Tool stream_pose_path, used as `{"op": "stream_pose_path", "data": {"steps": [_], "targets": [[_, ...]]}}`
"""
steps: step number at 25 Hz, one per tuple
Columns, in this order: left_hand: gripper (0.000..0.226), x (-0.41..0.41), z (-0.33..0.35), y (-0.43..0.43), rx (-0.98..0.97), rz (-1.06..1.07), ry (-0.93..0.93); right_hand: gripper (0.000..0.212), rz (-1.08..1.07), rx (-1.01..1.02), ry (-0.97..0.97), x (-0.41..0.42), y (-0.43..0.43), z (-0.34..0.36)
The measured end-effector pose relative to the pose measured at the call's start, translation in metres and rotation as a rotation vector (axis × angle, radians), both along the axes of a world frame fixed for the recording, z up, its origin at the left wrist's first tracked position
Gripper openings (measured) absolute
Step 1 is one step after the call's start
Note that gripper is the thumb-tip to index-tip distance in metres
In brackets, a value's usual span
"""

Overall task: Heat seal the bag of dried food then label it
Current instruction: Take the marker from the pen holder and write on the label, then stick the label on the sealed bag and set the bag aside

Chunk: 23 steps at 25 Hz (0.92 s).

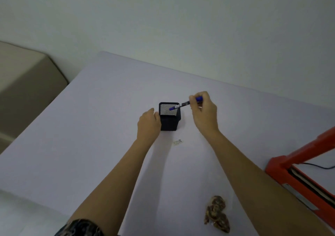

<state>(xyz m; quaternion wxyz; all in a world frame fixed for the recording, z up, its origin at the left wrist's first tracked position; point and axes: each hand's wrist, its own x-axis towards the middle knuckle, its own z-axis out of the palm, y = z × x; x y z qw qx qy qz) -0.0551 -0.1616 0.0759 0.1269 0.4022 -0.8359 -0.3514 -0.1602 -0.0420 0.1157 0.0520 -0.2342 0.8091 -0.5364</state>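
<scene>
My right hand [204, 111] pinches a blue marker pen [183, 105] and holds it slanted, its capped tip over the mouth of a black mesh pen holder [169, 122]. My left hand [149, 124] rests against the holder's left side, fingers curved round it. A small white label [178, 142] lies on the white table [90, 127] just in front of the holder. The clear bag of brown dried food [216, 215] lies near the front edge, under my right forearm. The orange heat sealer [297, 165] stands at the right with its arm raised.
A black cable [319, 166] runs behind the sealer. A beige cushioned seat [27, 76] sits beyond the table's left edge. A plain white wall rises behind the table's far edge.
</scene>
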Motion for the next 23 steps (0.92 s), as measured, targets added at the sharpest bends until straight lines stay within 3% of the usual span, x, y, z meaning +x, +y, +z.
{"op": "stream_pose_path", "data": {"steps": [4, 9, 14, 17, 20, 23], "targets": [[0.023, -0.014, -0.027, 0.003, -0.106, -0.131, -0.141, 0.017, 0.329, 0.372, 0.059, -0.016, -0.038, -0.038], [0.047, -0.013, -0.038, 0.006, -0.135, -0.185, -0.2, 0.025, 0.307, 0.537, 0.065, -0.02, -0.053, -0.062], [0.053, -0.012, -0.037, 0.008, -0.091, -0.19, -0.221, 0.039, 0.311, 0.797, 0.428, -0.026, -0.056, -0.06], [0.05, -0.005, -0.037, 0.009, -0.203, -0.133, -0.057, 0.044, 0.217, 0.78, 0.485, -0.039, -0.042, -0.059], [0.032, 0.014, -0.055, 0.02, -0.33, -0.087, 0.19, 0.031, 0.018, 0.587, 0.306, -0.041, -0.001, -0.081], [0.034, 0.035, -0.092, 0.043, -0.353, -0.284, 0.092, 0.029, 0.129, 0.575, 0.155, -0.012, 0.043, -0.124]]}}
